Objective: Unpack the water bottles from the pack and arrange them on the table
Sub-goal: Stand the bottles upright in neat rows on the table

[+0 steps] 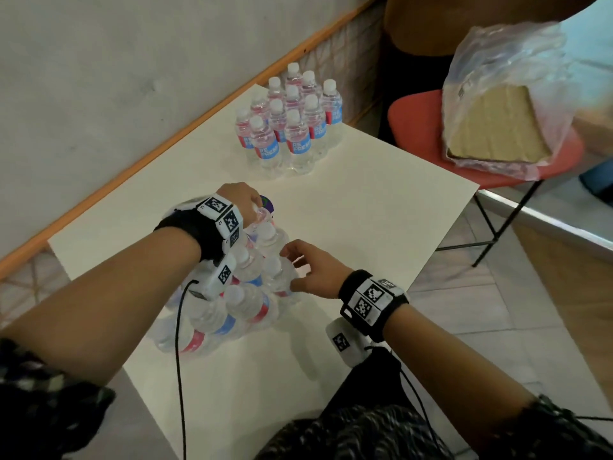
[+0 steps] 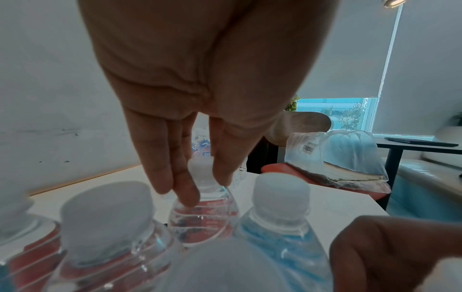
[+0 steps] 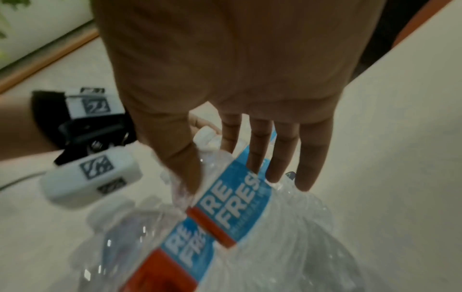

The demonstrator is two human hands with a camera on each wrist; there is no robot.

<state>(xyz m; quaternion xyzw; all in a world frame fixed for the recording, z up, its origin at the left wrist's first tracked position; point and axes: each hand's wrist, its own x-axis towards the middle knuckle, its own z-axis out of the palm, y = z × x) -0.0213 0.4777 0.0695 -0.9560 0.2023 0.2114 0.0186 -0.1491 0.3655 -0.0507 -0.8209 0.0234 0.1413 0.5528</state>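
A shrink-wrapped pack (image 1: 232, 310) of clear water bottles with white caps lies on the white table (image 1: 381, 200), near its left side. My left hand (image 1: 260, 210) reaches over the pack's far end. In the left wrist view its fingertips (image 2: 185, 197) pinch the cap of one water bottle (image 2: 202, 215). My right hand (image 1: 292, 270) rests on the pack's right side, its fingers (image 3: 257, 150) straight on the wrap (image 3: 275, 237) and the thumb spread apart. Several unpacked bottles (image 1: 292, 127) stand together at the table's far corner.
A red chair (image 1: 414, 121) stands past the table's right edge and carries a plastic bag (image 1: 497, 94) with a flat tan slab inside. A wall with orange trim (image 1: 166, 141) runs along the table's left side. A black cable (image 1: 179, 343) hangs from my left wrist.
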